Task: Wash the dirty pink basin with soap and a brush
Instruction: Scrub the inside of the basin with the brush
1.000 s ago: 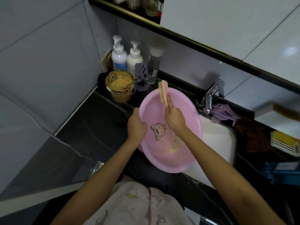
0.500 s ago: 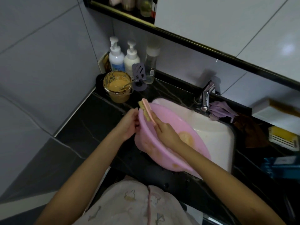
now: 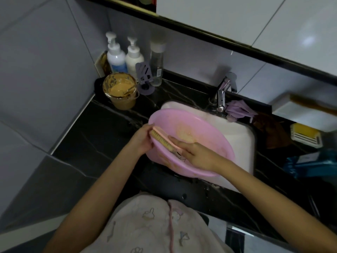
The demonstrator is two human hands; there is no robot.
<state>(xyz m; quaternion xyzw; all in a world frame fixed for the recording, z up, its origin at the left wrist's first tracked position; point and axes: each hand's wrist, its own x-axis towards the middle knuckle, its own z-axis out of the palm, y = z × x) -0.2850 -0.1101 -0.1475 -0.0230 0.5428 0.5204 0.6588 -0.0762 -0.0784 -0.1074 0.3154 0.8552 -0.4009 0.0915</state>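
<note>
The pink basin (image 3: 206, 137) lies nearly level over the white sink (image 3: 240, 143), with a yellowish smear on its inner bottom. My left hand (image 3: 141, 140) grips the basin's near-left rim from outside. My right hand (image 3: 197, 154) holds the handle end of a pink brush (image 3: 164, 138) with tan bristles. The brush lies along the inside of that same rim, next to my left fingers.
A jar of orange-brown paste (image 3: 120, 93) stands on the black counter (image 3: 94, 136) at the left, with two pump bottles (image 3: 116, 55) and a clear bottle (image 3: 157, 64) behind it. The faucet (image 3: 223, 94), a purple cloth (image 3: 238, 111) and a soap dish (image 3: 306, 135) sit beyond the sink.
The basin has swung from steeply tilted toward me down to nearly level over the sink. The brush moved from its upper rim to the near-left rim.
</note>
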